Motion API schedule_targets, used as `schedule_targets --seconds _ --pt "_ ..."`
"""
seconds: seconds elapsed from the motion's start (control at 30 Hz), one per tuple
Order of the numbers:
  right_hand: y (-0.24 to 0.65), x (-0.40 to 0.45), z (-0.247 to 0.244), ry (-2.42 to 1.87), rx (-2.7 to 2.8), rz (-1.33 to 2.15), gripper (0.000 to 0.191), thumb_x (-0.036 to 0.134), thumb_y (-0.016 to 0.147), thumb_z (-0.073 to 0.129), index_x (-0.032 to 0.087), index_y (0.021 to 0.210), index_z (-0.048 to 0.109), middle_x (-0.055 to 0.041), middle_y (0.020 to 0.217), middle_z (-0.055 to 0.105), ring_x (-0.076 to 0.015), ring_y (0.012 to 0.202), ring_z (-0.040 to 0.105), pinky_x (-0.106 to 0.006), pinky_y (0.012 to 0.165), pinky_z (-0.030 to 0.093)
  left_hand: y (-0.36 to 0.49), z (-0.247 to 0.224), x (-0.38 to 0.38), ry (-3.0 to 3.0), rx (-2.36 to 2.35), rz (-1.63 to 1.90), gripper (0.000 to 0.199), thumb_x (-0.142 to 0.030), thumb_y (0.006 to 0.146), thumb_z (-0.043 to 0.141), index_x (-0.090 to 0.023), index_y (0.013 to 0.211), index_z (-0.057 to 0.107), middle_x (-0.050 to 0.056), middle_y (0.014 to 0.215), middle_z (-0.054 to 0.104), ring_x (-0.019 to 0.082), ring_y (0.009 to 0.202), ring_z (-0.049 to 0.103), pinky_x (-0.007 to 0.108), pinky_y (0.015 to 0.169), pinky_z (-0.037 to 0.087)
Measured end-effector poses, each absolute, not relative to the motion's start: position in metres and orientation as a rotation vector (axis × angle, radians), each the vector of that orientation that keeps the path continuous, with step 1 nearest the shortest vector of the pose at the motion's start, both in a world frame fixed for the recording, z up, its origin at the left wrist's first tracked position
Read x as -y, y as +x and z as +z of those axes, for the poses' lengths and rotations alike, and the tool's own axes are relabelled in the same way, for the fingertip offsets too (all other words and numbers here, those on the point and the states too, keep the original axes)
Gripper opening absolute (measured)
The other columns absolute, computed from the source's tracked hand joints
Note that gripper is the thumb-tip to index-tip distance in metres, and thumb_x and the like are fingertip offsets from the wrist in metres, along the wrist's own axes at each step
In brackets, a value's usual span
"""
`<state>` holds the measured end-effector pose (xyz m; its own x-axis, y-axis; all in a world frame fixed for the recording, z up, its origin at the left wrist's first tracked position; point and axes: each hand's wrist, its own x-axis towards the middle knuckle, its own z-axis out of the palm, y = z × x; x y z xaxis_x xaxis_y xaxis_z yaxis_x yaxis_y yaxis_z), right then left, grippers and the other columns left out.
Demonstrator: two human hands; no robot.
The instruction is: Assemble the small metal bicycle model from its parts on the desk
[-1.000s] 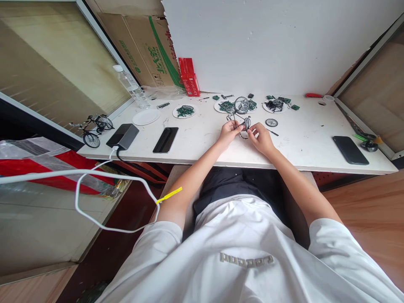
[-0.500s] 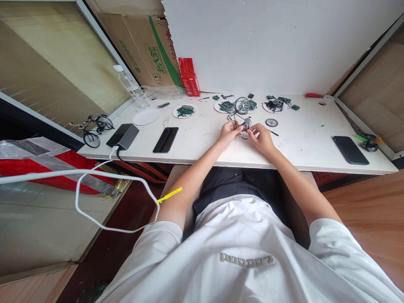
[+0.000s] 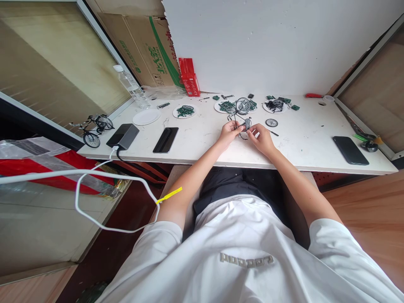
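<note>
A partly built black model bicycle (image 3: 243, 106) is held over the front middle of the table, its one fitted wheel pointing away from me. My left hand (image 3: 229, 133) grips its frame from the left, thumb and fingers closed. From the right, my right hand (image 3: 260, 138) pinches at the near end of the frame, beside a grey-black part; its fingertips partly hide what they touch. A loose spoked wheel (image 3: 272, 122) lies just beyond my right hand, with a thin dark rod (image 3: 274, 133) close by.
Plates of green and black parts (image 3: 184, 111) line the back. A complete model bicycle (image 3: 91, 128), a black adapter (image 3: 123, 136) with a white cable and a phone (image 3: 166, 139) are at left. Another phone (image 3: 350, 150) lies right. A bottle (image 3: 131, 87) stands behind an unfilled plate (image 3: 146, 117).
Very little differs. The model bicycle's wheel has shifted very slightly to the right; both hands keep the same hold.
</note>
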<state>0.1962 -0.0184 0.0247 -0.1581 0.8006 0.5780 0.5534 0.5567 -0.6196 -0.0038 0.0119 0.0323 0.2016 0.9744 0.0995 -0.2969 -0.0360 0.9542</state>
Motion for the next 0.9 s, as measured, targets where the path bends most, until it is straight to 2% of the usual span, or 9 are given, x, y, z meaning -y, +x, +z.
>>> schedule_targets --seconds 0.17,0.43,0.67,0.9 --pt "0.1957 0.019 0.0249 -1.1 1.848 0.339 0.047 0.073 0.106 0.063 0.026 0.099 0.065 -0.0078 0.1 0.076 -0.0231 0.079 0.069 -0.041 0.071 0.056 -0.0039 0.0305 -0.0131 1.158 -0.814 1.217 0.041 -0.03 0.083 0.097 -0.021 0.094 0.058 0.001 0.089 0.072 0.014 0.083 0.069 0.025 0.07 0.044" --pt "0.1963 0.0179 0.0244 -1.102 1.865 0.325 0.044 0.07 0.105 0.063 0.026 0.098 0.064 -0.008 0.099 0.076 -0.0231 0.078 0.067 -0.041 0.071 0.055 -0.0037 0.0294 -0.0135 1.169 -0.782 1.233 0.041 -0.03 0.081 0.097 -0.02 0.093 0.059 0.002 0.094 0.073 0.015 0.087 0.069 0.025 0.073 0.049" --pt "0.1961 0.0173 0.0236 -1.121 1.877 0.316 0.044 0.069 0.105 0.063 0.026 0.098 0.064 -0.0077 0.098 0.076 -0.0227 0.077 0.067 -0.04 0.071 0.054 -0.0038 0.0311 -0.0122 1.17 -0.801 1.227 0.033 -0.022 0.085 0.092 -0.02 0.093 0.06 0.001 0.091 0.072 0.013 0.085 0.067 0.024 0.072 0.048" --pt "0.1961 0.0176 0.0235 -1.128 1.886 0.317 0.044 0.07 0.105 0.062 0.027 0.098 0.063 -0.0074 0.097 0.075 -0.0227 0.077 0.066 -0.04 0.072 0.053 -0.0034 0.0316 -0.0117 1.178 -0.809 1.225 0.032 -0.022 0.086 0.092 -0.02 0.094 0.061 0.001 0.09 0.071 0.013 0.084 0.067 0.024 0.073 0.05"
